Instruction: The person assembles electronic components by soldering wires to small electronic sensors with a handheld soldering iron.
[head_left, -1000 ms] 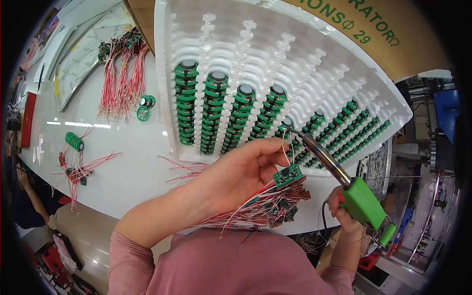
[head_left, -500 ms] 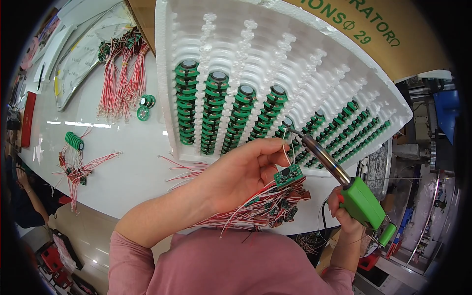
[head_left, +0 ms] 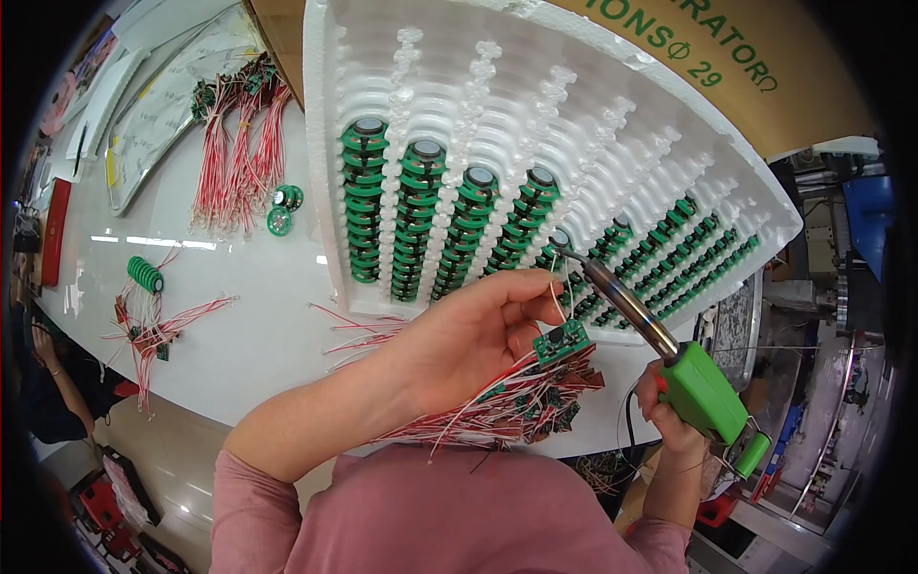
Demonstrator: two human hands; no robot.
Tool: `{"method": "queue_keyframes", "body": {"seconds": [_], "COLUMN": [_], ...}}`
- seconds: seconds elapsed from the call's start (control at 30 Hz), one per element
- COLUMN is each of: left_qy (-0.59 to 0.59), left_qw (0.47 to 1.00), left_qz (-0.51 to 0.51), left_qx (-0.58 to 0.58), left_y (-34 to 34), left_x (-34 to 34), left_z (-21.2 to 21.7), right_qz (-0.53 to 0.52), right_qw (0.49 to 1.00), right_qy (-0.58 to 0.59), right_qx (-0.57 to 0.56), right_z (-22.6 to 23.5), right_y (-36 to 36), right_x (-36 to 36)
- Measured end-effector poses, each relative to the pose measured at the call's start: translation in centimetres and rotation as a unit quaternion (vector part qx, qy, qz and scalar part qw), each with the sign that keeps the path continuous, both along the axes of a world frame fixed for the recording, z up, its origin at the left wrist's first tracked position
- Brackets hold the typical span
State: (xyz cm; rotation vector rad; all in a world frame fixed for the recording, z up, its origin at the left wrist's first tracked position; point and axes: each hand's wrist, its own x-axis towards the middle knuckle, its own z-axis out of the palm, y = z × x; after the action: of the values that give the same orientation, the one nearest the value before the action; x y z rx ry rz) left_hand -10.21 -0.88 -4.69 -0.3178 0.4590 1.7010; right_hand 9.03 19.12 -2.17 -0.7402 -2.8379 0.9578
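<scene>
My left hand (head_left: 497, 311) pinches a thin white wire (head_left: 568, 287) near the row of small round speakers (head_left: 557, 241). From that wire hangs a small green circuit board (head_left: 562, 342), just below my fingers. My right hand (head_left: 669, 411) is wrapped round the green handle of a soldering gun (head_left: 710, 394). The gun's bent tip reaches the speaker beside my left fingertips, by the wire's end; whether it touches is too small to tell. Under my left hand lies a heap of circuit boards with red and white wires (head_left: 497, 407).
A white foam tray (head_left: 421, 57) holding several rows of green-rimmed speakers leans against a cardboard box (head_left: 765, 115). Bundles of wired boards (head_left: 239, 143), two loose speakers (head_left: 278, 221) and a speaker stack (head_left: 144, 275) lie at left. Another person's arm (head_left: 62, 383) shows at far left.
Almost nothing differs. The soldering gun's body has shifted very slightly, while its tip and my left hand stay at the same speaker.
</scene>
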Motion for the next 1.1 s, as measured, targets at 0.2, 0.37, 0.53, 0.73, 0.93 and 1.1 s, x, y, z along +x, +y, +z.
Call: {"method": "queue_keyframes", "body": {"seconds": [0.2,0.37,0.53,0.73,0.93,1.1], "left_qy": [0.004,0.006,0.003,0.006,0.001,0.0], "left_qw": [1.0,1.0,1.0,1.0,1.0,1.0], "left_qz": [-0.004,-0.007,-0.006,-0.004,-0.001,0.0], "left_qx": [0.005,0.005,-0.008,0.002,0.004,0.001], "left_y": [0.0,0.1,0.1,0.1,0.1,0.0], "left_x": [0.0,0.0,0.0,0.0,0.0,0.0], "left_z": [0.1,0.2,0.2,0.0,0.0,0.0], "right_qz": [0.027,0.024,0.012,0.011,-0.002,0.012], "right_qw": [0.998,0.987,0.997,0.996,0.998,0.997], "right_qy": [-0.042,-0.089,-0.053,-0.049,-0.046,-0.021], "right_qx": [0.028,0.13,0.056,0.071,0.046,-0.073], "right_z": [-0.1,-0.3,0.0,-0.4,-0.8,0.0], "right_y": [0.3,0.4,0.2,0.4,0.7,0.0], "right_x": [0.2,0.8,0.7,0.9,1.4,0.6]}}
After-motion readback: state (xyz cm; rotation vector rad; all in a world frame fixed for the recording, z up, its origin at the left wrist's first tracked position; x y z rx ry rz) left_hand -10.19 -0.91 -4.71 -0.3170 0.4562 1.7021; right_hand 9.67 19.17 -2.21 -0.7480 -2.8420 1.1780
